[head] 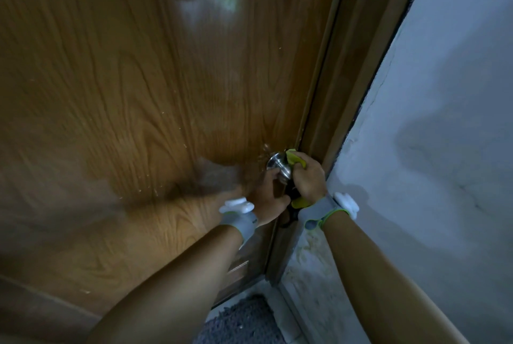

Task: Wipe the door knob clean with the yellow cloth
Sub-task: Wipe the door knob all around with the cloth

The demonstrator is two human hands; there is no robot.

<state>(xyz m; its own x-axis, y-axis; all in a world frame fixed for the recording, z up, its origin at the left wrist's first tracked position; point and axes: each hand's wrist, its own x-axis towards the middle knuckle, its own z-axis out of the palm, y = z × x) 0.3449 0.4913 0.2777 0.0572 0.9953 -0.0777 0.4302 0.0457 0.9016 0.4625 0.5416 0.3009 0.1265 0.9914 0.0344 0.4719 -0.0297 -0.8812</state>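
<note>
A shiny metal door knob [279, 166] sticks out of the brown wooden door [138, 93] close to its right edge. My right hand [308, 179] is closed on the yellow cloth [294, 159] and presses it against the knob's right side; a corner of the cloth also hangs below my palm. My left hand [270, 196] cups the knob from the lower left, its fingers touching the knob. Both wrists wear grey bands with white trackers. The lower part of the knob is hidden by my hands.
The brown door frame [333, 79] runs right beside the knob. A pale plaster wall [444, 149] fills the right side. A grey rug [244, 321] lies on the floor below the door.
</note>
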